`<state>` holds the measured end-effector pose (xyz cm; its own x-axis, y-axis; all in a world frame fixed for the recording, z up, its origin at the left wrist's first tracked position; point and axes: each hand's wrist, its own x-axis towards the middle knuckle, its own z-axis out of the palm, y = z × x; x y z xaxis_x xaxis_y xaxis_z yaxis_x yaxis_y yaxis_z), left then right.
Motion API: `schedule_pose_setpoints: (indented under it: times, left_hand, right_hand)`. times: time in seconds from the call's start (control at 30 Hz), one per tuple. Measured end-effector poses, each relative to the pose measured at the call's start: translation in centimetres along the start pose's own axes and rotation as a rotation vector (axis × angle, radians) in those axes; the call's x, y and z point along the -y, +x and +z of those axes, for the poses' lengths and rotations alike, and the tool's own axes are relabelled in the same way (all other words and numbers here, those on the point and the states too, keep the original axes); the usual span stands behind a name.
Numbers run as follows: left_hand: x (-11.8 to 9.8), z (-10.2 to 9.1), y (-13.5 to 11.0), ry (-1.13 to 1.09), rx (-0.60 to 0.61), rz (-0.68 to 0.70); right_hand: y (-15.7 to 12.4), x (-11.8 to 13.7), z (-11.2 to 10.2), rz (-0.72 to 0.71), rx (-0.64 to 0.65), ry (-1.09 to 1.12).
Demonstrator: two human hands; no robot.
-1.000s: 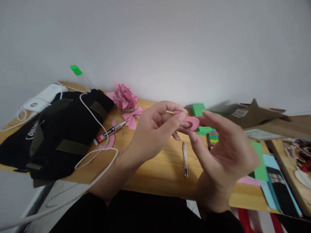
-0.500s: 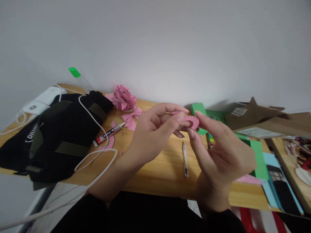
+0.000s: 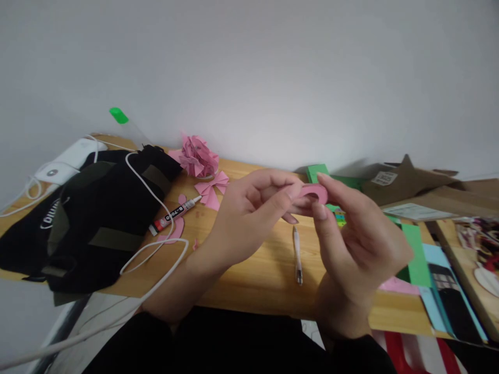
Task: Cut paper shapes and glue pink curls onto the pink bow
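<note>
the left hand and right hand pinch a curved pink paper piece right of centre-frame; the pink bow, centre-left, looks finished, the paper piece not yet set down.

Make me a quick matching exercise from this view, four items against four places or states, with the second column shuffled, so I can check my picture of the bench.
1. Looped pink piece
2. White pen-shaped tool
3. B-7000 tube
4. Bunched pink paper

A. Lying just beside the black bag
B. At the back, near the wall
C. In the fingers of the left hand and the right hand
D. On the table, between the wrists in the picture

Pairs: 1-C, 2-D, 3-A, 4-B
</note>
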<state>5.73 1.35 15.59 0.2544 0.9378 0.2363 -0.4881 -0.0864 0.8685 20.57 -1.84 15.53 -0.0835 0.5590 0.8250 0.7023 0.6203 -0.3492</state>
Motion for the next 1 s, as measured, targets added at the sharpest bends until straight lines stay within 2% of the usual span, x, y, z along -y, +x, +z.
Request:
schedule_pose_setpoints:
  times: [0.17, 0.37, 0.5, 0.83, 1.0]
  left_hand:
    - [-0.1, 0.0, 0.0, 0.069, 0.024, -0.001]
    - [0.0, 0.4, -0.1, 0.227, -0.029, 0.119]
    - [0.0, 0.2, -0.1, 0.280, -0.061, 0.158]
    - [-0.2, 0.4, -0.5, 0.418, -0.076, 0.131]
    - [0.1, 0.4, -0.7, 0.494, -0.061, 0.197]
  right_hand:
    - [-0.1, -0.3, 0.3, 0.013, -0.014, 0.042]
    - [-0.3, -0.1, 0.9, -0.008, -0.095, -0.005]
    - [-0.3, 0.1, 0.9, 0.022, -0.106, -0.023]
    - [-0.2, 0.2, 1.1, 0.008, -0.136, -0.149]
    - [-0.5, 0.1, 1.2, -0.020, -0.188, -0.207]
